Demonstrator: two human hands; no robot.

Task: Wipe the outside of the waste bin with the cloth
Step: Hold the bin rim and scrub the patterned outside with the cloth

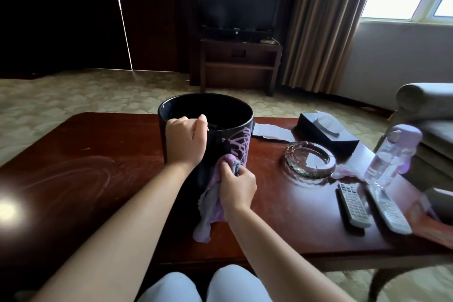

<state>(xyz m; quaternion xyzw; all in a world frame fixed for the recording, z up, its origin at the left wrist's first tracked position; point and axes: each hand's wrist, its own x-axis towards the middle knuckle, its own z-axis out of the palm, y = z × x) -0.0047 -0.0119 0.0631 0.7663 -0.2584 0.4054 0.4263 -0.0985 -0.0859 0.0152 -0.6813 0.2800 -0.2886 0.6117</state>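
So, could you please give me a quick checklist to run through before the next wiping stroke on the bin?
1. Left hand grips the rim of the waste bin to steady it: ok.
2. Right hand holds the cloth: ok.
3. Cloth pressed against the bin's outer wall: ok.
4. Bin stands upright on the table: ok.
5. Ashtray stands apart from the bin: ok.
6. Far side of the bin already wiped: cannot tell.
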